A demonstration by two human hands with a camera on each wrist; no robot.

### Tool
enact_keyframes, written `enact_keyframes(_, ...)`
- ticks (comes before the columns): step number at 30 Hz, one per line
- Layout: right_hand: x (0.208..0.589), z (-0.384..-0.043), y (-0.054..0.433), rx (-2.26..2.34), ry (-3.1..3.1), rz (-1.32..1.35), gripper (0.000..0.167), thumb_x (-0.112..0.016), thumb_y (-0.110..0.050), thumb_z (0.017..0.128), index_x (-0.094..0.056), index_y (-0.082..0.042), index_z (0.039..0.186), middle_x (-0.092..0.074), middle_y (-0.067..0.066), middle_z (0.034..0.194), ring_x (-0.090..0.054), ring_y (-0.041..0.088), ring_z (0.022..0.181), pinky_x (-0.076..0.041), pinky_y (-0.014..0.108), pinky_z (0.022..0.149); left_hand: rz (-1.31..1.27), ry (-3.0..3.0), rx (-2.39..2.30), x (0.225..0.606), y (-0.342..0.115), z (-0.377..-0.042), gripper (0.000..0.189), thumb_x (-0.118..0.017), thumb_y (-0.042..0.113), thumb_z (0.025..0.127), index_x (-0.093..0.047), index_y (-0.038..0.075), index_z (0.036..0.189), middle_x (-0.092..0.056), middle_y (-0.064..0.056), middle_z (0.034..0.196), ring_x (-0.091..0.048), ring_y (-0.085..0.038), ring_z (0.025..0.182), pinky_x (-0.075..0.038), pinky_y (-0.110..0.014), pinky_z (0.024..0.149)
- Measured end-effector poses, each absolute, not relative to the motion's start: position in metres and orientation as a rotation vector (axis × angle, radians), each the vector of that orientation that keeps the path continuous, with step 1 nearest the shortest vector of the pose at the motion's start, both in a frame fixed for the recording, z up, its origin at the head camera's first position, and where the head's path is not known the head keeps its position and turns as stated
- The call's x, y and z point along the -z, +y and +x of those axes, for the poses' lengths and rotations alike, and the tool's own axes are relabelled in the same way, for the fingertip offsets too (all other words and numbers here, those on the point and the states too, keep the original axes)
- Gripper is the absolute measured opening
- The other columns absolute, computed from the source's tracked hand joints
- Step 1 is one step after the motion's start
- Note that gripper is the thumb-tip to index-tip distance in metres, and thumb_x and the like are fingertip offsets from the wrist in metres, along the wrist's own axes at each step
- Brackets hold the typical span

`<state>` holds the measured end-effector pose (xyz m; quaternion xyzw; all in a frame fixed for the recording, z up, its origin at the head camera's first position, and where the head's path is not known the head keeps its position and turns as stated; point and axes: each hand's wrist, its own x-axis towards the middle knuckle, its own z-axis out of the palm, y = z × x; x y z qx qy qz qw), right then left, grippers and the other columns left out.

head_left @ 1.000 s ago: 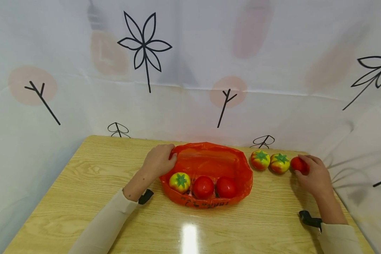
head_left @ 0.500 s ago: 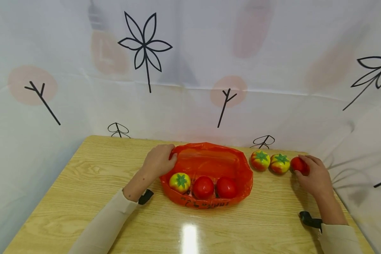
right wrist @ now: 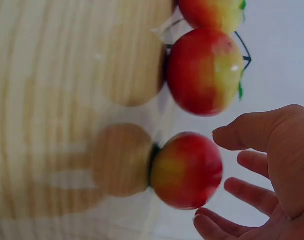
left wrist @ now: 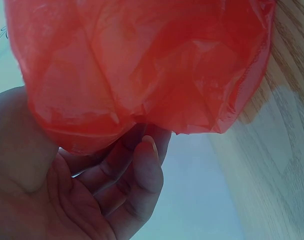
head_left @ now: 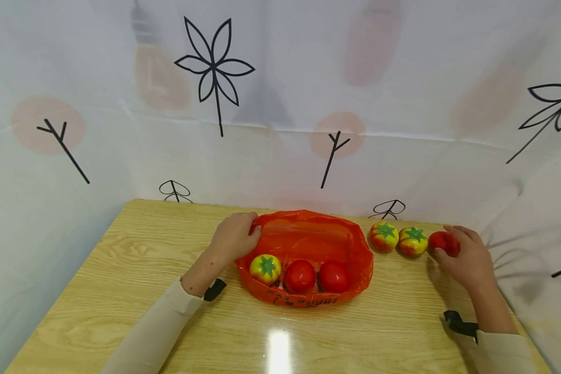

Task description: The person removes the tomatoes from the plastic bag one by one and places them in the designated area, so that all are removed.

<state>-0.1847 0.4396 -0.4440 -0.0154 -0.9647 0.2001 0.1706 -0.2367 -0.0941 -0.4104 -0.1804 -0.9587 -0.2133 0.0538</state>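
Note:
The left hand [head_left: 234,236] pinches the left rim of a red plastic bag [head_left: 304,231], which stands spread open on the table. In the left wrist view, the fingers [left wrist: 148,167] curl beneath the bag's edge. Inside the bag are a yellow tomato [head_left: 265,269] with a green star-shaped top and two red tomatoes [head_left: 300,276] [head_left: 334,276]. At the table's far right, the right hand [head_left: 469,259] is around a red tomato [head_left: 443,243]. The right wrist view shows its fingers loosely spread beside this tomato [right wrist: 188,170], whose green top faces down.
Two yellow-red tomatoes [head_left: 384,236] [head_left: 412,241] with green tops sit in a row between the bag and the right hand. A white patterned cloth [head_left: 280,161] hangs behind the wooden table [head_left: 177,332] and along its sides.
The right hand has shifted slightly right and its fingers have loosened from the red tomato, more of which now shows. The left hand and the bag have stayed in place.

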Motion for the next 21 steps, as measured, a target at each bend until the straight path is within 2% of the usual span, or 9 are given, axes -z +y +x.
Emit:
enact_keyframes(8,0.432,-0.184,0.429,-0.562,-2.718,-0.011,0.055,-0.071,-0.007,0.095,-0.052,0.009,0.144,-0.043,0.040,0.146,-0.039,0.063,0.131,-0.034,0.080,0.101,-0.547,-2.915,0.651,0.411,-0.095,-0.236,0.030,-0.064,0.021,0.103,-0.072,0.002,0.124,-0.077,-0.012,0.109,-0.068,-0.024,0.083,-0.061,-0.039,0.075)
enact_keyframes(15,0.416,-0.180,0.412,-0.590,-2.687,0.034,0.057,-0.070,-0.007,0.095,-0.052,0.006,0.147,-0.044,0.037,0.149,-0.039,0.060,0.135,-0.032,0.080,0.105,-0.552,-2.910,0.665,0.409,-0.094,-0.236,0.027,-0.066,0.020,0.102,-0.073,0.002,0.121,-0.076,-0.010,0.100,-0.061,-0.020,0.072,-0.054,-0.033,0.064)
enact_keyframes(21,0.405,-0.177,0.395,-0.617,-2.674,0.095,0.059,-0.072,-0.004,0.094,-0.053,0.003,0.148,-0.044,0.035,0.150,-0.040,0.060,0.135,-0.034,0.081,0.104,-0.557,-2.903,0.666,0.409,-0.093,-0.236,0.026,-0.067,0.020,0.102,-0.073,0.002,0.120,-0.076,-0.010,0.099,-0.060,-0.020,0.071,-0.054,-0.033,0.063)
